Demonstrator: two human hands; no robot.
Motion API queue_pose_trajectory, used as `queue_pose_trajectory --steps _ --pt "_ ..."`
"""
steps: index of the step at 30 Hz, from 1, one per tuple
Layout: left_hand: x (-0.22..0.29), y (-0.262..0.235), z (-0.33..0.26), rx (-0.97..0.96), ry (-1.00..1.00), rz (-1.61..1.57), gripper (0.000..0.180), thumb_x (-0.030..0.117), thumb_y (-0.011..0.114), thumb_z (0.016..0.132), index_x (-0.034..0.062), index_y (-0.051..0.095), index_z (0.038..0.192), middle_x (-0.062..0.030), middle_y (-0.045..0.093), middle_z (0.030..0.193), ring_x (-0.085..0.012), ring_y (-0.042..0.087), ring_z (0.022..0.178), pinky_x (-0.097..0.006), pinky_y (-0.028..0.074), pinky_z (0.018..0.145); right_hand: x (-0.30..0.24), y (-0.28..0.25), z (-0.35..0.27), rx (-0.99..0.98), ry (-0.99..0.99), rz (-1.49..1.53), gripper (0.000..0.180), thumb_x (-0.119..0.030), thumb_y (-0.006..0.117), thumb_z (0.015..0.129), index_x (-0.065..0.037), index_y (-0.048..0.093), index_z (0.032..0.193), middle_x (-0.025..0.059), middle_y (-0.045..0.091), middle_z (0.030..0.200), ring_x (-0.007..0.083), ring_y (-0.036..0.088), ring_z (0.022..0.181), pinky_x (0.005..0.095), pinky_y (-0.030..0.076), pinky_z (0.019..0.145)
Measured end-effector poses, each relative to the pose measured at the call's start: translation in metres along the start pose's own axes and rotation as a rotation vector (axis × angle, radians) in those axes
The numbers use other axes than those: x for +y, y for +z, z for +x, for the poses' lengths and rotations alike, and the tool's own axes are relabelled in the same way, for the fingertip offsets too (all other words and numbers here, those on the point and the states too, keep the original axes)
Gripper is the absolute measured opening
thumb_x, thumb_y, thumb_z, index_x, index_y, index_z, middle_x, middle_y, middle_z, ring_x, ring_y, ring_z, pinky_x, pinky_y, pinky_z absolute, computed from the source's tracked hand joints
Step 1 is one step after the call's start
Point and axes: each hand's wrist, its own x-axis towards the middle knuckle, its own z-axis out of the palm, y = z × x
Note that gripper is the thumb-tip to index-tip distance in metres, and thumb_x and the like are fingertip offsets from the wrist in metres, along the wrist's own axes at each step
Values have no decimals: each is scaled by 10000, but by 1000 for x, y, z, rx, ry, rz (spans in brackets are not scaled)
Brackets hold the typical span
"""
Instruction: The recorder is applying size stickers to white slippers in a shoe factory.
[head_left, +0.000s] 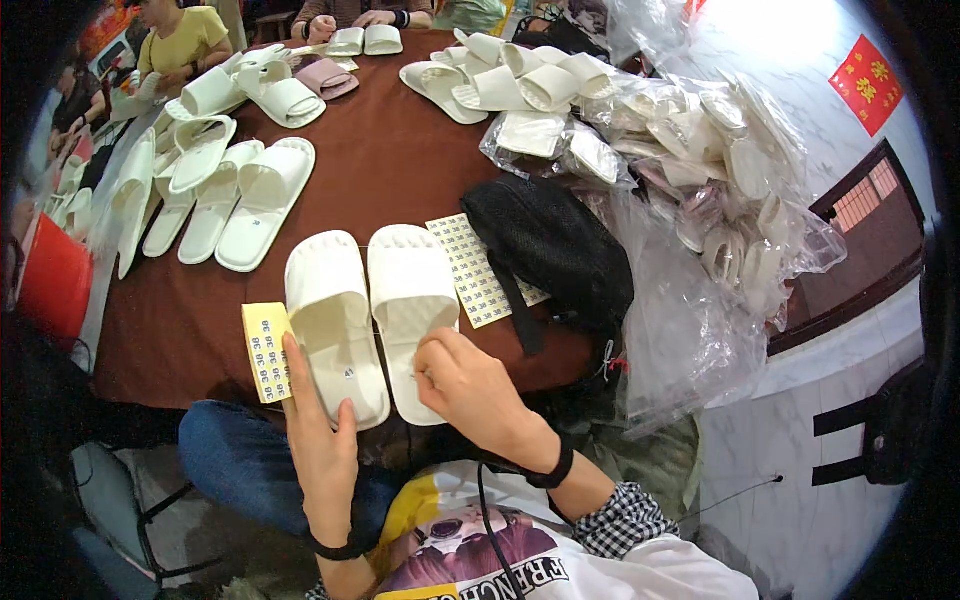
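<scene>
Two white open-toed slippers lie side by side at the table's near edge, toes pointing away. On the insole of the left slipper is a small dark-marked sticker. My left hand is closed at its outer heel edge, thumb over the insole. Between that hand and the slipper a folded yellow sticker sheet sticks out, printed with rows of numbers. Over the heel of the right slipper my right hand is pinched, its fingertips touching the insole. Whatever is in the pinch is hidden.
Another sticker sheet lies partly under a black bag on the brown tablecloth. Slippers stand at the left, with more bagged slippers heaped at the right. A red bucket is at far left. People sit across the table.
</scene>
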Motion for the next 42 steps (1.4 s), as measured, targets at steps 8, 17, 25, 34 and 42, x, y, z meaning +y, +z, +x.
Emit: queue_pose_trajectory --steps 8,17,25,34,42 --pt "-1 -14 -1 -53 -49 41 920 -46 636 791 30 172 1581 -280 352 1536 -441 397 1376 -422 309 1153 31 -55 -15 121 291 110 125 17 652 846 -5 599 957 150 614 949 273 618 856 350 509 765" --pt "3 1 -9 -28 65 -3 855 129 661 878 23 174 1573 -293 376 1504 -488 448 1301 -469 391 1084 106 -75 -63 123 383 150 236 -5 417 1021 -6 508 1239 83 565 1129 124 589 785 257 479 692" --pt "3 2 -10 34 93 -15 851 109 637 900 72 138 1588 -278 386 1498 -472 472 1274 -474 403 1069 132 -77 -43 87 322 -64 139 50 404 996 9 462 1116 135 516 1119 199 521 813 296 475 769" --pt "3 3 -7 29 89 -12 854 74 615 903 84 114 1594 -249 347 1533 -454 486 1258 -478 406 1060 153 -90 -30 392 268 -127 77 -15 387 1054 -18 453 1093 97 502 1149 146 516 768 287 467 739" --pt "4 3 -7 40 103 -26 848 75 607 910 84 109 1596 -259 355 1525 -457 493 1245 -476 404 1060 159 -100 -39 426 334 -74 130 -105 382 1088 -41 489 1126 60 506 1031 122 528 754 271 476 691"
